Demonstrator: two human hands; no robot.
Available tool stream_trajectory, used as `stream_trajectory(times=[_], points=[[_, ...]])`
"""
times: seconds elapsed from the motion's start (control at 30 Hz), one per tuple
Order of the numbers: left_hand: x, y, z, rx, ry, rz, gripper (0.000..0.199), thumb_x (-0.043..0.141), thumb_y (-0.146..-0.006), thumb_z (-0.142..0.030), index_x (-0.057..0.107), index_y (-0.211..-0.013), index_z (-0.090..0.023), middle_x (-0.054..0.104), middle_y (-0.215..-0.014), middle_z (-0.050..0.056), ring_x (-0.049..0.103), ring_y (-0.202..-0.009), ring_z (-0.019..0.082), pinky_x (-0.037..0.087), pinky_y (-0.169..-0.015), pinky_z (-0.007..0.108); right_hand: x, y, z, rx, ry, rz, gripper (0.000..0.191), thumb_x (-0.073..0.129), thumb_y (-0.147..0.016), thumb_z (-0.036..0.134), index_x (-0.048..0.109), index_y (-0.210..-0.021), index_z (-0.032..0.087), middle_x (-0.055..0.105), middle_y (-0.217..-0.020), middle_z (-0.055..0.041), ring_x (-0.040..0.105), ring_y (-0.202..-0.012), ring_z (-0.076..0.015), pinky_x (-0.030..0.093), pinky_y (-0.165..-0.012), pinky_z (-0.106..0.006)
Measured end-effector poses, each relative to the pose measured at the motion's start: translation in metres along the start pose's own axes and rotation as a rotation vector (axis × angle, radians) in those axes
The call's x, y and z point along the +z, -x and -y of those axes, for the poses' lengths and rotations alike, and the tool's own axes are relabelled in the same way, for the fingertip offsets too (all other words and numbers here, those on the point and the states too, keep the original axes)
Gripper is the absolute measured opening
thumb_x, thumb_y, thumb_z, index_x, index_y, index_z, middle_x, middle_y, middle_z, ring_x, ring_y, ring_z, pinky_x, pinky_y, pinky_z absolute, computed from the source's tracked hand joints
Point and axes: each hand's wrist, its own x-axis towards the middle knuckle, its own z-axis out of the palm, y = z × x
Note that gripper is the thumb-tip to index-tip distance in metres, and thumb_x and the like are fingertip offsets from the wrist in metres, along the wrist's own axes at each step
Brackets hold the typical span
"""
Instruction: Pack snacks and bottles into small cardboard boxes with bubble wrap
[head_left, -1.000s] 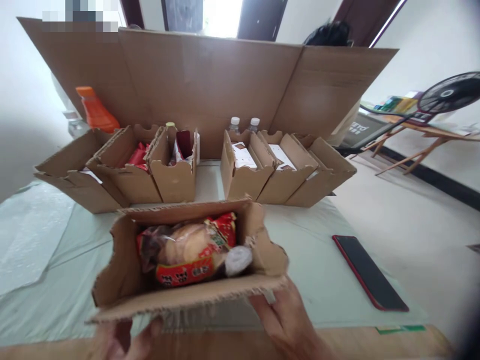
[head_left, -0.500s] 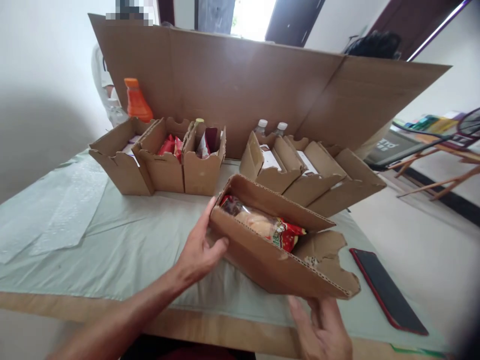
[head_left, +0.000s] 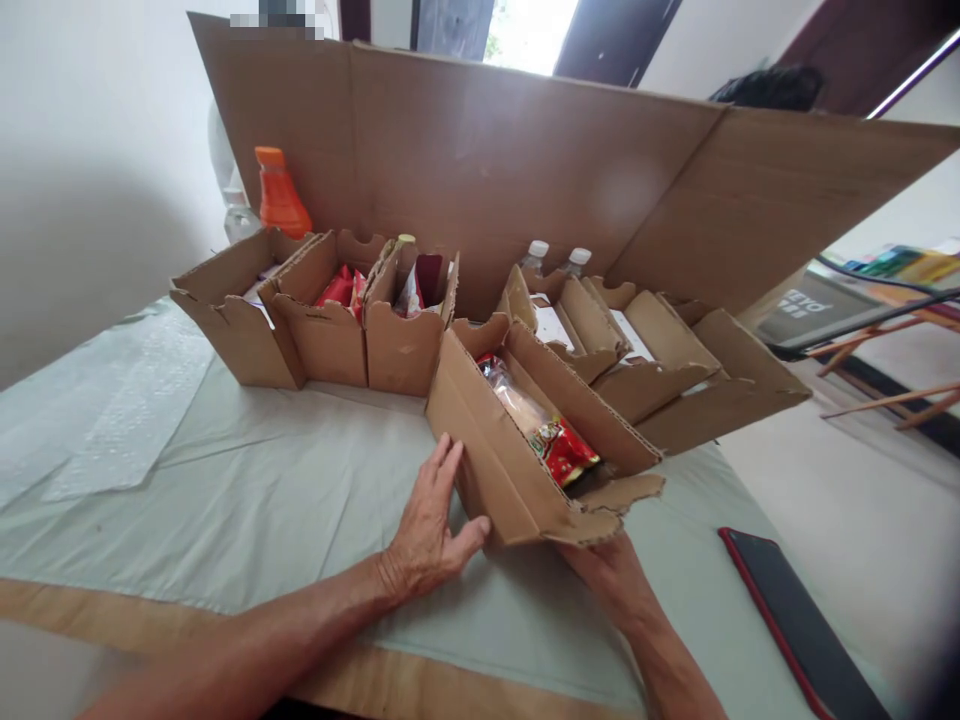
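Head: oblong, ragged-edged cardboard box (head_left: 495, 450)

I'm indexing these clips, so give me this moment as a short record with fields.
Left hand: touching the left side of the near box
Right hand: at its close end, partly hidden beneath
Contents: a red-and-clear packet
Farther back: three left boxes, three right boxes
Rear: cardboard panel, orange bottle before it
Lower right: phone on the cloth
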Motion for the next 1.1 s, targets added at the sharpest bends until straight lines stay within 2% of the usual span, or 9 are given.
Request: stream_trajectory(times=[0.17,0.27,0.4,0.57,0.63,0.73,0.87,0.97,1.1], points=[[0.001,-0.001,0.004,0.092,-0.089,0.059,0.103,0.071,-0.087,-0.050,0.009,-0.166,-0.027,0.014,-0.172,0.022,0.021,-0.158,0.044,0.028,-0.123,0.068,0.017,-0.006,0.000,-0.006,0.060,-0.053,0.049,0.071,-0.081,0.064,0.073,-0.100,0.019,0.078,-0.106,-0.0139,0.073,-0.101,-0.0316,0.062,-0.089,-0.042],[0.002,0.003,0.007,0.118,-0.131,0.064,0.118,0.078,-0.079,-0.042,0.000,-0.167,-0.029,0.008,-0.174,0.020,0.019,-0.158,0.046,0.030,-0.122,0.068,0.026,0.007,-0.009,-0.009,0.142,-0.157,0.047,0.068,-0.081,0.062,0.074,-0.099,0.019,0.079,-0.103,-0.0144,0.075,-0.096,-0.0315,0.063,-0.084,-0.041],[-0.001,0.002,0.008,0.112,-0.112,0.018,0.109,0.070,-0.082,-0.025,0.002,-0.167,-0.030,0.013,-0.174,0.016,0.020,-0.159,0.040,0.031,-0.125,0.062,0.038,0.014,0.000,0.002,0.196,-0.225,0.043,0.067,-0.079,0.060,0.072,-0.094,0.019,0.079,-0.094,-0.0129,0.075,-0.085,-0.0308,0.063,-0.073,-0.039],[-0.010,-0.014,0.017,0.098,-0.068,-0.042,0.092,0.062,-0.086,-0.020,0.017,-0.165,-0.028,0.030,-0.169,0.014,0.032,-0.156,0.034,0.036,-0.124,0.056,0.048,-0.013,0.031,0.011,0.231,-0.180,0.038,0.067,-0.080,0.057,0.069,-0.092,0.021,0.077,-0.083,-0.0073,0.072,-0.072,-0.0249,0.059,-0.063,-0.033],[-0.016,-0.024,0.022,0.017,-0.066,-0.096,0.075,0.061,-0.088,-0.022,0.035,-0.159,-0.023,0.046,-0.159,0.016,0.046,-0.146,0.033,0.043,-0.118,0.053,0.054,-0.031,0.036,-0.005,0.253,-0.167,0.038,0.066,-0.081,0.058,0.068,-0.090,0.021,0.075,-0.080,-0.0062,0.069,-0.068,-0.0228,0.056,-0.060,-0.031],[-0.027,-0.038,0.026,-0.170,-0.052,-0.207,0.052,0.060,-0.089,-0.026,0.056,-0.140,-0.017,0.066,-0.123,0.014,0.068,-0.108,0.026,0.057,-0.095,0.044,0.063,-0.059,0.031,-0.034,0.289,-0.162,0.042,0.062,-0.081,0.063,0.067,-0.084,0.021,0.075,-0.076,-0.0062,0.069,-0.066,-0.0222,0.055,-0.063,-0.032],[-0.035,-0.041,0.024,-0.259,-0.012,-0.268,0.047,0.055,-0.093,-0.026,0.052,-0.138,-0.017,0.065,-0.094,0.004,0.064,-0.076,0.016,0.056,-0.074,0.033,0.071,-0.085,0.016,-0.059,0.350,-0.167,0.044,0.055,-0.086,0.064,0.068,-0.076,0.023,0.073,-0.070,-0.0061,0.065,-0.061,-0.0225,0.049,-0.060,-0.033],[-0.030,-0.034,0.021,-0.251,0.111,-0.254,0.053,0.056,-0.093,-0.026,0.044,-0.145,-0.020,0.065,-0.097,0.003,0.066,-0.085,0.016,0.056,-0.083,0.033,0.074,-0.088,0.008,-0.096,0.398,-0.159,0.039,0.052,-0.090,0.055,0.069,-0.074,0.023,0.072,-0.068,-0.0059,0.064,-0.060,-0.0231,0.045,-0.059,-0.033],[-0.020,-0.041,0.020,-0.237,0.256,-0.184,0.072,0.062,-0.089,-0.027,0.031,-0.154,-0.022,0.065,-0.118,0.009,0.066,-0.110,0.021,0.052,-0.102,0.043,0.076,-0.082,0.003,-0.187,0.414,-0.121,0.029,0.051,-0.090,0.038,0.076,-0.091,0.023,0.078,-0.089,-0.0073,0.071,-0.081,-0.0248,0.051,-0.075,-0.034]])
